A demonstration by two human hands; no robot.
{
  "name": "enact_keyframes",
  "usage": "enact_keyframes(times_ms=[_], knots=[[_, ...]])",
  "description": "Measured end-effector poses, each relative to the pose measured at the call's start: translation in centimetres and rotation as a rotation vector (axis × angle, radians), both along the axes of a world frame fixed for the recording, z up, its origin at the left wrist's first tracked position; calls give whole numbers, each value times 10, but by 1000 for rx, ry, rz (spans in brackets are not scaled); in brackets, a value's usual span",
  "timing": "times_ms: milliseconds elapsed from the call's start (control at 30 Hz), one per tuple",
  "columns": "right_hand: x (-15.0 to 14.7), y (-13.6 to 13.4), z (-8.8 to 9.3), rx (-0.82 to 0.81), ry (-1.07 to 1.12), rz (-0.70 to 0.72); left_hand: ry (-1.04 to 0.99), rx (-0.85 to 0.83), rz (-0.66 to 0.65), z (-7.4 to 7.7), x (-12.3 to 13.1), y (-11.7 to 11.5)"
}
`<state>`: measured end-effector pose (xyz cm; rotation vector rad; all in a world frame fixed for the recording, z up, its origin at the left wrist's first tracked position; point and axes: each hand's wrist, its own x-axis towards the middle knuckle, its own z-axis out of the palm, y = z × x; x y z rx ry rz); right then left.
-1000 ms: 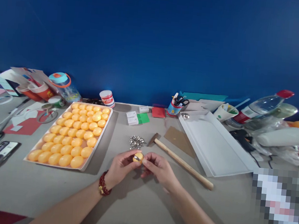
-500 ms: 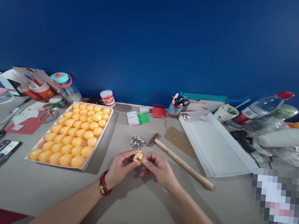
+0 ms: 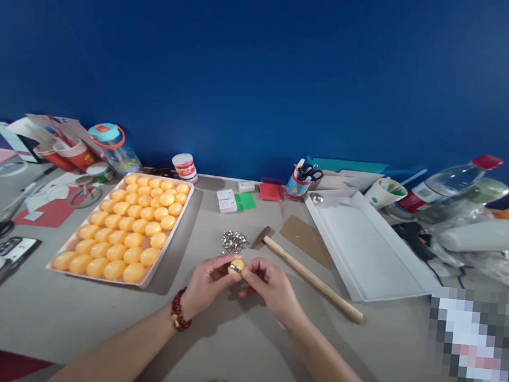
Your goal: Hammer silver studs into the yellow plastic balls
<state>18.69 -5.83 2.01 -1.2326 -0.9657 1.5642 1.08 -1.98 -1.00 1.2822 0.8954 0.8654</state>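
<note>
Wall (image 3: 266, 72) Standing Behind, Ball (image 3: 236, 266) Being Held in Front

The big blue wall is standing at the back of a grey table (image 3: 125, 322). On the right, a long white tray (image 3: 366, 244) is lying at a slant. On the left, a white box (image 3: 152, 270) is holding rows of yellow balls (image 3: 126, 224).

Two bare arms (image 3: 125, 339) are leaning toward each other from the bottom. A hammer (image 3: 313, 276) is lying just past the right hand (image 3: 269, 284), its wooden handle slanting. The right hand is bending inward, thumb and first finger close together at the ball's right edge. I cannot tell if they are gripping anything.

The left hand (image 3: 207, 278) is curling round and pinching the ball, thumb below and fingers above. Red beads (image 3: 179, 311) are circling that wrist. Beyond the hands, a little pile of shiny bits (image 3: 233, 241) is lying near the hammer's head. The yellow ball is sitting between both hands, showing a silver strip.
</note>
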Motion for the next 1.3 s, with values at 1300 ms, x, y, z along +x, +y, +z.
enact_keyframes(times_ms=[1300], knots=[[40, -9, 44, 737, -887, 10, -401, -52, 157, 12, 1, 16]])
